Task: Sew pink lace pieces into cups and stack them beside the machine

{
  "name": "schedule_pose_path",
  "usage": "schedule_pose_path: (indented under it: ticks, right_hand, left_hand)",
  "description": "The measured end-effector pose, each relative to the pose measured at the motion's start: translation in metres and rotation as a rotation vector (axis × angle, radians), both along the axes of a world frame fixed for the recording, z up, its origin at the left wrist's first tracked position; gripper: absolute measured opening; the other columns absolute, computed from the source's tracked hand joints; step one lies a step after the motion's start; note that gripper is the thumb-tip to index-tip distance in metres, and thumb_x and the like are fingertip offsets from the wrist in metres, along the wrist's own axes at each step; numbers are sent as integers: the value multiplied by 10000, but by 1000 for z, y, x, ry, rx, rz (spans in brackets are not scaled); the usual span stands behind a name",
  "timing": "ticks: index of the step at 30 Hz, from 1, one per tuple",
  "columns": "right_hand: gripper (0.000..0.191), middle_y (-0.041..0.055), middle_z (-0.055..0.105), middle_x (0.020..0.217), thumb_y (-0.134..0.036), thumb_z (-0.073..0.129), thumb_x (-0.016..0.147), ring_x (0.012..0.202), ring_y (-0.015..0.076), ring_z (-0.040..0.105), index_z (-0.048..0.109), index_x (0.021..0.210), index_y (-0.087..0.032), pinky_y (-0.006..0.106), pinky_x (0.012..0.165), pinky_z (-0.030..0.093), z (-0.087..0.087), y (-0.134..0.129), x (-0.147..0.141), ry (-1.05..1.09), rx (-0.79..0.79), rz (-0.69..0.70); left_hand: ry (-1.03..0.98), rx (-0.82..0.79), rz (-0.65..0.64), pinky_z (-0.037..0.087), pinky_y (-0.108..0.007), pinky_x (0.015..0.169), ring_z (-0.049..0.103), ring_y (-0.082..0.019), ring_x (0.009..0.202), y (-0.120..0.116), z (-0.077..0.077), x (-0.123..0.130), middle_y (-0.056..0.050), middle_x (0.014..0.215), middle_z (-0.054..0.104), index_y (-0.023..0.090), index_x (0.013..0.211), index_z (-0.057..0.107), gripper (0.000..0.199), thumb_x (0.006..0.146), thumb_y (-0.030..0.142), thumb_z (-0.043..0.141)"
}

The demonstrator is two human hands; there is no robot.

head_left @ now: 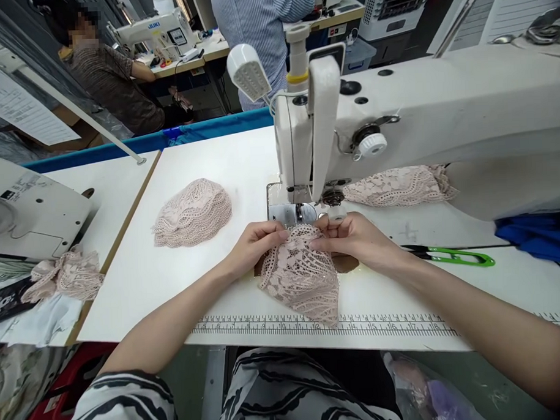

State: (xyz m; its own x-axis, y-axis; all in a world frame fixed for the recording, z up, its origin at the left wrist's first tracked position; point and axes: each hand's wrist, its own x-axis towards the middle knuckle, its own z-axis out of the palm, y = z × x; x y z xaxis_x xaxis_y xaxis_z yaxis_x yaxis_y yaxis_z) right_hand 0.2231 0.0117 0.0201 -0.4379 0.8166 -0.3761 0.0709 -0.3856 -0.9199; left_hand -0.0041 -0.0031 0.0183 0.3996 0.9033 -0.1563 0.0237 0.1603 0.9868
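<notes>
A beige-pink lace piece (303, 276) lies in front of the sewing machine's presser foot (300, 213), its upper edge close to the foot. My left hand (262, 240) pinches that edge on the left between thumb and fingers. On the right, my right hand (347, 235) grips the same edge, fingers curled beside the foot. The lace hangs toward me, its lower tip over the ruler marking (371, 326) on the table. The white sewing machine (396, 108) stands over the work, and its needle is too small to make out.
A stack of lace pieces (192, 213) lies to the left. More lace (398, 186) lies behind the needle area, under the machine arm. Green thread snips (460, 256) and blue cloth (533, 232) are at the right. A second machine (32, 206) stands left; two people sit beyond.
</notes>
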Motion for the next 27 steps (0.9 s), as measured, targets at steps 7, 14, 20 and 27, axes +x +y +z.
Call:
schedule_pose_path:
  ticks: [7, 14, 20, 27]
  right_hand:
    - [532, -57, 565, 617, -401, 941, 510, 463, 78, 469, 650, 892, -172, 208, 390, 298, 2, 0, -1, 30, -28, -4]
    - [457, -58, 532, 611, -405, 922, 580, 475, 80, 445, 651, 879, -191, 225, 403, 318, -4, 2, 2, 23, -19, 20]
    - [460, -35, 569, 675, -426, 928, 556, 536, 100, 488, 661, 855, -200, 245, 440, 367, -4, 2, 1, -11, -5, -18]
    - [442, -45, 534, 634, -386, 930, 556, 528, 97, 469, 669, 863, -204, 236, 431, 348, -1, 2, 2, -10, -20, -20]
  left_hand:
    - [-16, 14, -3, 379, -225, 548, 498, -96, 589, 0, -1, 0, 23, 649, 543, 159, 659, 568, 396, 828, 486, 717]
    - [-23, 29, -17, 410, -225, 563, 529, -95, 604, 1, -3, -2, 21, 666, 557, 164, 669, 560, 395, 855, 482, 701]
    - [-55, 33, -26, 403, -213, 551, 508, -79, 578, 1, -3, -2, 29, 646, 545, 160, 662, 561, 383, 876, 453, 685]
    - [-67, 10, -39, 419, -206, 540, 524, -79, 570, 1, -2, -1, 29, 644, 557, 162, 669, 570, 374, 883, 446, 686]
